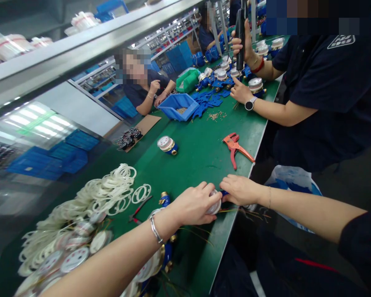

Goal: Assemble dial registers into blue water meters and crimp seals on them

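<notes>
Bin (177, 102) with small parts (181, 110) — left fingers (195, 203) and right fingers (240, 190) round one meter (215, 203)

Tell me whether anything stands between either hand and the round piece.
Nothing visible does: the left hand has the round piece in its fingers, and the right hand touches the blue part beside it.
</notes>
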### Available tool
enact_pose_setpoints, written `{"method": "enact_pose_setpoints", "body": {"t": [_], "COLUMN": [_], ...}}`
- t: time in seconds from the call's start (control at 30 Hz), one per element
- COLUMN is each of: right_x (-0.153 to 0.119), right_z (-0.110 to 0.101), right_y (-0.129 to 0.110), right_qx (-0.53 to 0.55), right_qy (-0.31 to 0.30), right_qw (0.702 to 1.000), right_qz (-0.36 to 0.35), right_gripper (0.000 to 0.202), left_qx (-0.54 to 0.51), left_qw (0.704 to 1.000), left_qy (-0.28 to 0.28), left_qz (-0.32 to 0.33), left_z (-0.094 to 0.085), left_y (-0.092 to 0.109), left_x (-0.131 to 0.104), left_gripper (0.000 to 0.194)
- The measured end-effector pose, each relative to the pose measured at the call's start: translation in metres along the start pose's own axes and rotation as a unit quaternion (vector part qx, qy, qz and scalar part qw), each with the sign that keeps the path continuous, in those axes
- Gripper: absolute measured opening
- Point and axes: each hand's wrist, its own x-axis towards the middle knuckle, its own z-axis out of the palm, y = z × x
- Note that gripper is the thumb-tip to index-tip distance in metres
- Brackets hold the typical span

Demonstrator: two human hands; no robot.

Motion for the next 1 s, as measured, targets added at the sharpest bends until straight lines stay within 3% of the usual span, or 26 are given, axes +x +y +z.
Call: {"method": "enact_pose_setpoints", "body": {"t": [0.53, 0.7, 0.77, 0.87, 0.93, 1.0], "right_x": [-0.005, -0.007, -0.008, -0.007, -0.006, -0.007], "right_z": [0.002, 0.005, 0.006, 0.007, 0.008, 0.007], "right_y": [-0.006, -0.011, -0.012, -0.011, -0.01, -0.011], "right_qx": [-0.004, -0.007, -0.008, -0.004, 0.001, 0.008], "right_qy": [0.019, 0.029, 0.03, 0.026, 0.022, 0.016], "right_qw": [0.999, 0.999, 0.999, 0.999, 1.0, 1.0], "right_qz": [0.032, 0.04, 0.037, 0.024, 0.019, 0.02], "right_gripper": [0.023, 0.027, 0.028, 0.029, 0.029, 0.028], "left_qx": [-0.02, -0.151, -0.273, -0.472, -0.565, -0.615], "left_qw": [0.999, 0.988, 0.957, 0.85, 0.765, 0.705], "left_qy": [-0.001, 0.033, 0.089, 0.178, 0.232, 0.279], "left_qz": [-0.027, -0.023, -0.049, -0.149, -0.204, -0.218], "left_z": [-0.002, 0.008, 0.022, 0.053, 0.074, 0.088], "left_y": [0.007, -0.01, -0.015, -0.01, 0.002, 0.014], "left_x": [-0.001, -0.007, -0.013, -0.022, -0.025, -0.024], "left_gripper": [0.055, 0.066, 0.087, 0.114, 0.117, 0.108]}}
